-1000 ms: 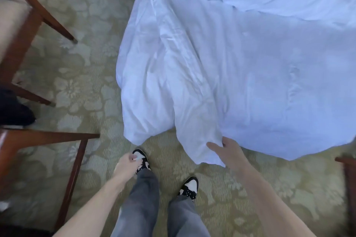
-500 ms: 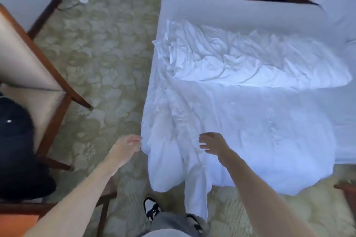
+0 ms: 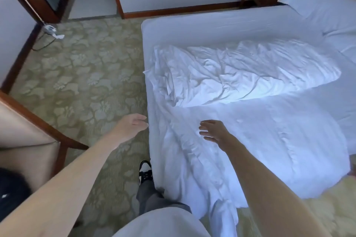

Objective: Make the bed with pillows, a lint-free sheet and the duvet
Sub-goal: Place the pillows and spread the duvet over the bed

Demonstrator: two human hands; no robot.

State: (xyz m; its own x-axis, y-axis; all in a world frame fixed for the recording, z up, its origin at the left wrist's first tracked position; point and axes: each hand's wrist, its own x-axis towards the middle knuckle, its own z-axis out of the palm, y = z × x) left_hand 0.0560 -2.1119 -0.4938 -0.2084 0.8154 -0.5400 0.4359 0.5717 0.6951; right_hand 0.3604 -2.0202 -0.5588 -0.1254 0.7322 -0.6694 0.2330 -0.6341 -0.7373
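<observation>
Stood at the near left corner of the bed (image 3: 192, 25), one shoe (image 3: 145, 171) just beside its left side. Held the left hand (image 3: 133, 124) level, fingers straight and pressed together, gripping nothing, fingertips at the left edge of the duvet (image 3: 289, 140); could not tell contact. Held the right hand (image 3: 213, 131) palm down over the duvet near that same edge, fingers spread, gripping nothing; could not tell whether touching the cloth.

Found the duvet spread over the near half of the bed, left edge following the mattress side, near left corner hanging toward the carpet (image 3: 86, 75). Found a crumpled sheet (image 3: 240, 71) lying across the middle, just beyond the duvet, short of the far edge. Noted a pillow (image 3: 327, 7) at the far right.

Noted open carpet along the whole left side of the bed, bounded near left by a chair (image 3: 38, 131) and far left by a cable (image 3: 52, 31) on the floor.
</observation>
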